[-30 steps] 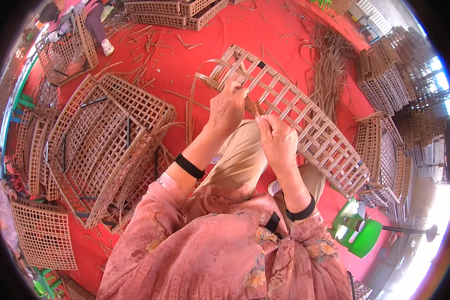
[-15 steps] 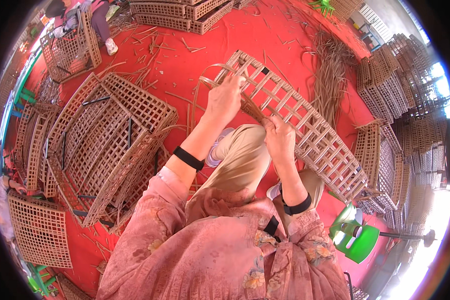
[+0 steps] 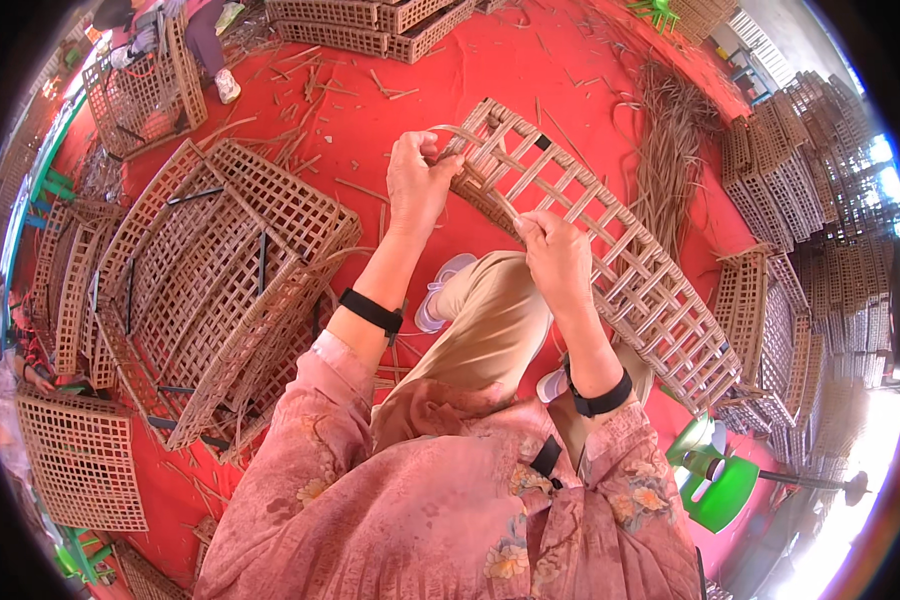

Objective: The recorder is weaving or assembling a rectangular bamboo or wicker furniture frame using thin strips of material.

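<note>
A long brown woven lattice panel (image 3: 682,335) slants across my lap, from the upper middle down to the right. Its far left part has wider gaps and fewer crossing strands. At that end my left hand (image 3: 417,190) is closed in a pinch on a thin brown weaving strip (image 3: 454,129) that runs to the panel's edge. My right hand (image 3: 560,258) is closed at the panel's near edge, thumb and forefinger pinching the near end of a flat strand (image 3: 503,202). Its other fingers curl out of sight.
Stacked woven frames (image 3: 210,270) with black bars stand at my left. A bundle of loose strips (image 3: 665,150) lies beyond the panel. More frames (image 3: 770,180) are piled at right, near a green stool (image 3: 725,493). Scraps litter the red floor (image 3: 470,70); another person sits far left.
My left hand has moved left, off the panel's end, drawing the strip with it. My right hand has shifted only slightly, and the panel stays nearly in place.
</note>
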`<state>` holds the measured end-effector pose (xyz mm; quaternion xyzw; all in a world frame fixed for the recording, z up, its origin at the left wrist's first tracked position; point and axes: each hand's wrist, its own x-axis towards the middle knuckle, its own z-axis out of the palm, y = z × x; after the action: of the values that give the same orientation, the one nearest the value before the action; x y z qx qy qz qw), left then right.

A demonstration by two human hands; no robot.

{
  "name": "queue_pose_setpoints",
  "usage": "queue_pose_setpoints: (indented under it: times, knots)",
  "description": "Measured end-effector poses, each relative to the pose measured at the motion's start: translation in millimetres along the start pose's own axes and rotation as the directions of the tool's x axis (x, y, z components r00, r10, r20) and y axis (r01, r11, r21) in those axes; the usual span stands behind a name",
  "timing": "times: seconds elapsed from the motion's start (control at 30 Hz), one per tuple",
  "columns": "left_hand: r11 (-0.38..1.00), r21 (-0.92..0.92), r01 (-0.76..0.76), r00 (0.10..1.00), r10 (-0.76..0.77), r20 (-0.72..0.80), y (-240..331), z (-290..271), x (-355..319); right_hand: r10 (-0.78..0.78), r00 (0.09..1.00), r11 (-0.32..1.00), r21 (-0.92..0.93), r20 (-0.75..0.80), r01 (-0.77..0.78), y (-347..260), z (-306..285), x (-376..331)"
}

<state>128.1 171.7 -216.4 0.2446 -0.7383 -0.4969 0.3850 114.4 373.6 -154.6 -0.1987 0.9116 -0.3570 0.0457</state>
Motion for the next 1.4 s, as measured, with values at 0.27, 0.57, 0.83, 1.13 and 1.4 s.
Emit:
queue_pose_setpoints:
  times: [0.27,0.57,0.83,1.13,1.4]
  knots:
    - [0.992,-0.043,0.119,0.993,-0.12,-0.007,4,2,-2,-0.006,1.0,1.0,-0.028,-0.002,0.006,1,5,7]
    - [1.0,0.015,-0.006,0.999,0.007,-0.051,-3,4,1,-0.029,1.0,0.994,-0.105,-0.001,0.028,-4,9,19]
    - [0.978,0.186,0.091,0.996,-0.091,-0.005,17,5,-9,-0.005,1.0,0.992,-0.123,0.005,0.006,-10,12,21]
    - [0.971,0.181,0.159,0.981,-0.176,0.082,17,0,-9,0.023,0.999,0.995,-0.1,0.032,-0.019,-9,8,25]
    - [0.988,0.065,0.138,0.989,-0.141,0.052,0,7,-4,0.018,1.0,0.992,-0.123,0.024,-0.015,-11,13,24]
